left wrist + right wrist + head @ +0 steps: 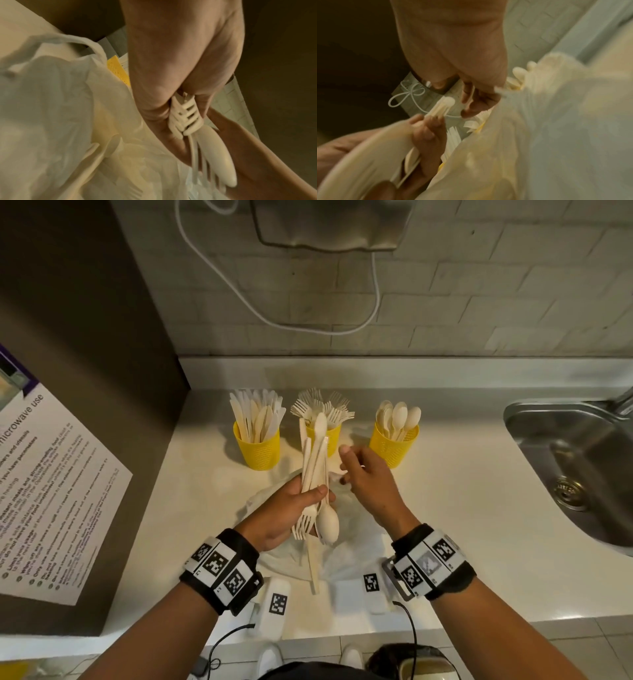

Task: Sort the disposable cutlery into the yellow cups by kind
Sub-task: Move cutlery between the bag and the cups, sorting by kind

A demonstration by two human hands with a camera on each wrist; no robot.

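Observation:
Three yellow cups stand in a row at the back of the counter: the left cup [257, 450] holds knives, the middle cup [331, 440] forks, the right cup [394, 446] spoons. My left hand [310, 496] [185, 97] grips a mixed bundle of cream cutlery [317, 470] [187, 119] [440, 108] upright in front of the middle cup, with fork tines and a spoon bowl pointing toward me. My right hand [347, 470] [471, 102] is just right of the bundle, its fingers curled on a thin cream piece whose kind I cannot make out.
A crumpled white plastic bag [346, 542] [51, 108] [556, 121] lies under both hands, with a long cream piece [313, 570] on it. A steel sink [582, 460] is at the right. Two white marker blocks [277, 604] sit at the front edge. A brown cabinet with a notice [51, 491] bounds the left.

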